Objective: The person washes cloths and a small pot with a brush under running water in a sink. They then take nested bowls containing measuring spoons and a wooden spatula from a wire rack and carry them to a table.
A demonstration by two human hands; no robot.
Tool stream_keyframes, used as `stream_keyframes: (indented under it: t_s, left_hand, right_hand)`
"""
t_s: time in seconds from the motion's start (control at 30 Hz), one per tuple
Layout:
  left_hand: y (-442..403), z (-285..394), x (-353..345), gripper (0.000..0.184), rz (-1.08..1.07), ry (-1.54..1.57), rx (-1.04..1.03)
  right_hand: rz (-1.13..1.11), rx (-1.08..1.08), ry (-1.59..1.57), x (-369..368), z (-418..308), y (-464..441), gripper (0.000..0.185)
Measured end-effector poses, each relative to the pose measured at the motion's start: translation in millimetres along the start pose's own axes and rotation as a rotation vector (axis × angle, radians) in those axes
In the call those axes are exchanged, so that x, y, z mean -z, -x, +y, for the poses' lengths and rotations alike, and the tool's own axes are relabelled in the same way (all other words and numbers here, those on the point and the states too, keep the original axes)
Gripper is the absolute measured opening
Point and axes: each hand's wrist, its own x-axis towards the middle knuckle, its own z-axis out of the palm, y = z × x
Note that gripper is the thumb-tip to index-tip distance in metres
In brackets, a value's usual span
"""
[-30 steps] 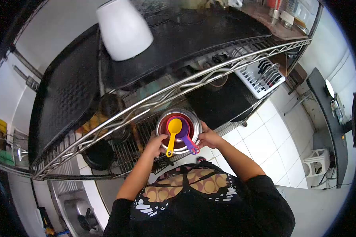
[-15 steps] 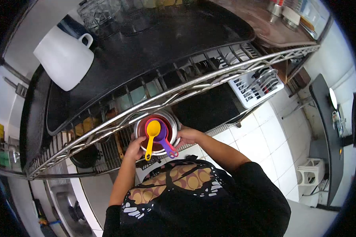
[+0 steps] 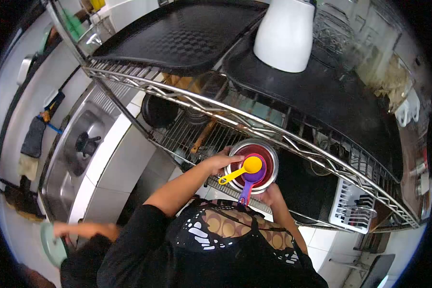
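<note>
My left hand [image 3: 221, 161] grips the left rim of a metal bowl [image 3: 274, 165], thumb over the edge. Around the bowl's lower right side is my right hand [image 3: 270, 194], its fingers partly hidden beneath. Inside the bowl sits a red bowl [image 3: 270, 161]. A yellow measuring spoon [image 3: 252, 164] lies on top, its handle pointing lower left. Beneath it is a purple measuring spoon [image 3: 248, 182], with a pink handle just behind its own, reaching over the rim toward my body.
A wire rack [image 3: 211, 106] spans ahead, holding black trays [image 3: 177, 45] and a white pitcher [image 3: 285, 36]. A white dish rack [image 3: 343, 206] stands lower right. At left are a steel sink [image 3: 89, 127] and another person's arm [image 3: 89, 230] with a pale green plate [image 3: 50, 245].
The view has swung left, bringing the sink and the other person's arm into sight. Both hands still hold the bowl, which now appears farther right in view.
</note>
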Motion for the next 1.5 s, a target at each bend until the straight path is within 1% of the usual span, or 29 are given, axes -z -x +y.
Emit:
stream_keyframes:
  t_s: [0.03,0.07,0.13,0.17,0.2,0.23,0.27,0.3,0.37,0.43,0.5,0.53,0.63,0.67,0.7,0.77,0.8,0.87,0.9,0.97,1.03,1.07,1.17,1.23,1.27,1.33,1.37,1.47,1.5]
  left_hand:
    - [-6.3,-6.7,2.0,0.085,0.022,0.03,-0.005]
    - [-9.0,-5.9,18.7,0.076,0.018,-0.084,-0.02]
    - [-9.5,-5.2,16.7,0.068,0.193,-0.207,-0.239]
    - [-2.9,-5.3,30.1,0.065,0.266,-0.269,-0.354]
    - [9.5,1.5,37.3,0.055,0.412,-0.402,-0.281]
    - [18.3,7.6,42.8,0.051,0.592,-0.704,-0.399]
    - [23.7,12.1,47.6,0.048,0.653,-0.854,-0.421]
    - [5.5,-15.7,86.7,0.047,0.674,-1.024,-0.492]
    - [-7.2,-22.3,121.7,0.046,0.698,-1.13,-0.5]
    - [-5.0,-12.5,126.6,0.045,0.728,-1.189,-0.501]
    - [-6.2,-6.3,137.3,0.044,0.767,-1.265,-0.484]
    - [-8.7,1.6,136.9,0.045,0.733,-1.252,-0.472]
    - [-24.0,10.6,140.4,0.047,0.703,-1.326,-0.383]
    - [-37.5,10.0,147.7,0.049,0.656,-1.404,-0.371]
    - [-57.1,0.8,161.3,0.052,0.658,-1.502,-0.486]
    - [-79.2,-1.7,186.5,0.055,0.588,-1.433,-0.414]
    - [-84.3,-2.2,188.8,0.052,0.587,-1.443,-0.421]
    - [-94.7,-3.6,193.6,0.048,0.586,-1.463,-0.435]
    - [-87.7,6.3,189.6,0.044,0.569,-1.446,-0.355]
    - [-74.5,23.3,189.4,0.043,0.424,-1.534,-0.31]
    - [-77.4,38.4,199.9,0.044,0.353,-1.634,-0.275]
    - [-68.0,52.2,193.2,0.045,0.26,-1.642,-0.075]
    - [-60.8,60.3,198.0,0.041,0.333,-1.436,-0.159]
    - [-89.7,63.2,217.4,0.044,0.307,-1.247,-0.451]
    - [-85.0,82.0,214.0,0.048,0.238,-1.148,-0.365]
    - [-122.4,59.2,240.6,0.042,0.3,-0.872,-0.183]
    - [-93.5,74.7,230.1,0.037,0.305,-0.834,-0.091]
    - [-76.3,58.8,253.9,0.031,0.262,-0.98,-0.565]
    - [-78.0,60.9,254.1,0.033,0.224,-1.029,-0.579]
  right_hand:
    - [0.006,0.016,-0.007,3.3,2.4,-0.8,0.04]
    - [0.023,0.065,-0.056,-8.0,16.7,1.6,0.04]
    - [0.039,0.066,-0.069,0.3,3.6,16.1,0.039]
    - [0.058,0.08,-0.07,-8.8,3.7,19.1,0.039]
    - [0.076,0.099,-0.109,-18.2,0.4,24.0,0.038]
    - [0.106,0.091,-0.132,-21.2,-4.4,28.0,0.038]
    - [0.131,0.083,-0.159,-18.9,-10.6,32.8,0.039]
    - [0.167,0.135,-0.2,-6.5,29.1,6.8,0.039]
    - [0.207,0.172,-0.216,-10.4,37.6,3.2,0.039]
    - [0.211,0.234,-0.15,-7.3,40.1,7.6,0.039]
    - [0.21,0.299,-0.184,-4.0,52.5,-1.6,0.039]
    - [0.243,0.311,-0.163,-17.8,34.5,14.8,0.039]
    - [0.332,0.359,-0.151,-35.6,28.5,36.5,0.038]
    - [0.289,0.411,-0.172,-38.0,31.8,40.3,0.039]
    - [0.332,0.43,-0.219,-43.4,33.9,43.2,0.039]
    - [0.419,0.469,-0.319,-60.9,47.0,35.0,0.039]
    - [0.381,0.526,-0.329,-63.0,51.1,40.9,0.039]
    - [0.454,0.567,-0.411,-66.4,61.1,52.2,0.037]
    - [0.477,0.602,-0.411,-72.4,67.2,57.8,0.037]
    - [0.543,0.652,-0.434,-88.1,79.6,69.6,0.037]
    - [0.645,0.701,-0.505,-100.4,94.8,65.1,0.038]
    - [0.65,0.744,-0.528,-100.9,102.0,69.2,0.038]
    - [0.615,0.824,-0.544,-103.4,118.4,71.1,0.038]
    - [0.695,0.846,-0.552,-101.6,104.9,49.7,0.038]
    - [0.689,0.867,-0.572,-106.5,101.0,44.1,0.037]
    - [0.749,0.842,-0.551,-114.6,94.3,46.5,0.037]
    - [0.756,0.863,-0.582,-122.0,90.3,48.0,0.035]
    - [0.728,0.872,-0.589,-126.2,83.9,48.1,0.035]
    - [0.742,0.894,-0.611,-129.1,81.8,46.8,0.035]
